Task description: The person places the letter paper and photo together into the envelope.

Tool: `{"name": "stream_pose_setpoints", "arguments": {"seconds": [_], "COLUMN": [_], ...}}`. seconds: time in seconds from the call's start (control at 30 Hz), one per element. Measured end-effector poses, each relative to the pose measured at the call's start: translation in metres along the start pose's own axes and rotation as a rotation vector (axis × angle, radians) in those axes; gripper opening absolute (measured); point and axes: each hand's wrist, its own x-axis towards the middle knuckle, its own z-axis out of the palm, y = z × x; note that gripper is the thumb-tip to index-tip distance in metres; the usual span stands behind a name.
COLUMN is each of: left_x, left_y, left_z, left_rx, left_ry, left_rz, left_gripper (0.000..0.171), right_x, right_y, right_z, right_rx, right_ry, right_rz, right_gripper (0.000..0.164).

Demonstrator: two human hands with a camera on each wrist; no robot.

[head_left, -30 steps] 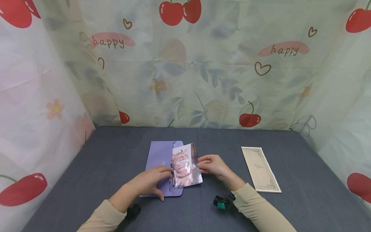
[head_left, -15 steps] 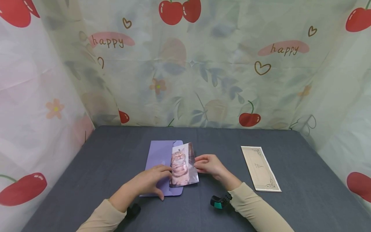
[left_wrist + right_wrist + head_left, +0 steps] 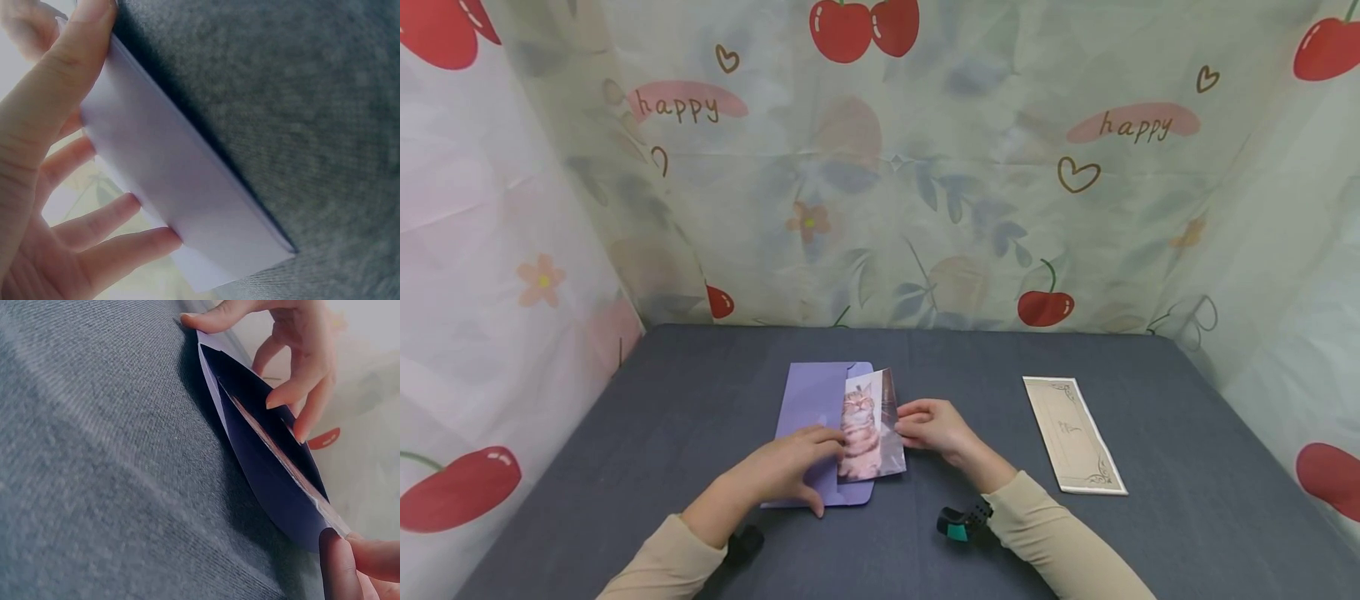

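Observation:
A purple envelope [image 3: 812, 396] lies on the table with its opening to the right. A cat photo card [image 3: 867, 446] is partly inside that opening, its right part showing. My left hand [image 3: 786, 463] holds the envelope, thumb at its near edge and fingertips by the opening; in the left wrist view the fingers press the envelope [image 3: 169, 162]. At the card's right edge, my right hand [image 3: 936, 432] pinches it between thumb and fingers. The right wrist view shows the envelope [image 3: 265, 481] gaping around the card's edge [image 3: 281, 456].
Farther right on the dark cloth-covered table [image 3: 700, 375] lies a long cream card [image 3: 1071, 433] with ornate corners. Curtains [image 3: 895, 208] printed with cherries close off the back and both sides. A black strap device [image 3: 958, 523] is on the right wrist.
My right hand has moved left with the cat photo card, which has slid farther into the envelope. The left hand and the envelope have stayed in place.

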Motion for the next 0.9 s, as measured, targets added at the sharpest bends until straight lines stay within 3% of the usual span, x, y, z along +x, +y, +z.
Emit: {"name": "stream_pose_setpoints", "arguments": {"seconds": [0.9], "left_x": [0.001], "left_y": [0.0], "left_z": [-0.001], "left_rx": [-0.019], "left_ry": [-0.031], "left_rz": [-0.024], "left_gripper": [0.066], "right_x": [0.002], "right_y": [-0.001], "right_z": [0.021], "right_rx": [0.058], "right_ry": [0.0], "right_rz": [-0.005], "right_gripper": [0.028]}}
